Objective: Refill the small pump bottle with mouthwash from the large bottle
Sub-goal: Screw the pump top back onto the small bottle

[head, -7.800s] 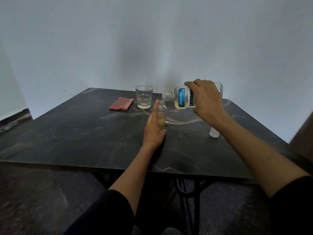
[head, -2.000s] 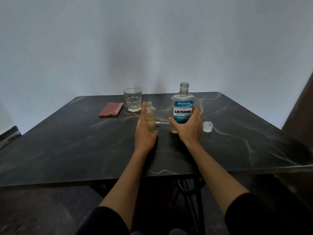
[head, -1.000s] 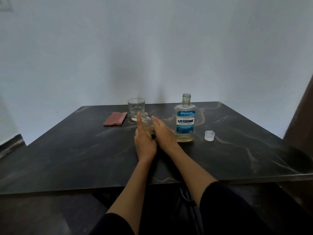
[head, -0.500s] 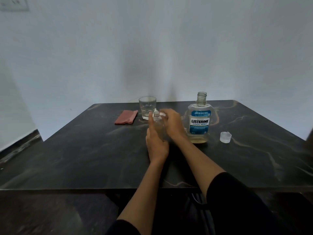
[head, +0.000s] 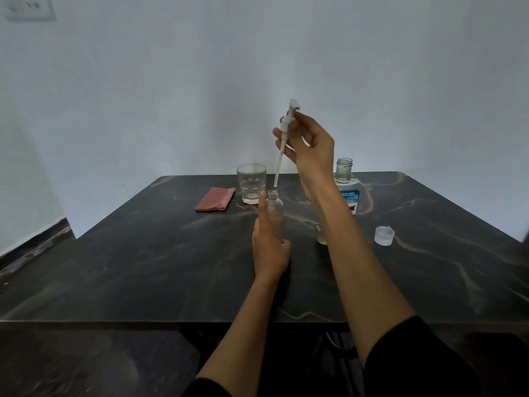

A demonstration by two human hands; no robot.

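1. We see our left hand (head: 270, 247) wrapped around the small pump bottle (head: 274, 213), which stands upright on the dark marbled table (head: 143, 253) near its middle; the thumb runs up the bottle's left side toward its open neck.
2. The small bottle is clear, and a pale yellowish liquid shows in its lower part, partly hidden by our fingers.
3. Our right hand (head: 310, 147) is raised above the table and pinches the white pump head (head: 287, 121) between thumb and fingertips, so this hand is grasping the pump.
4. The pump's dip tube (head: 278, 170) hangs down at a slight tilt, its lower tip just above the small bottle's mouth and not inside it.
5. The large bottle (head: 347, 196) of mouthwash stands upright and uncapped behind our right forearm, which hides much of its blue label; a little yellowish liquid shows at its base.
6. Its clear cap (head: 384, 235) sits on the table to the right of the large bottle, apart from it.
7. A drinking glass (head: 251, 183) stands behind the small bottle, with a folded reddish cloth (head: 215, 199) lying just to its left.
8. A wall socket (head: 30, 7) shows at the top left corner of the pale wall.
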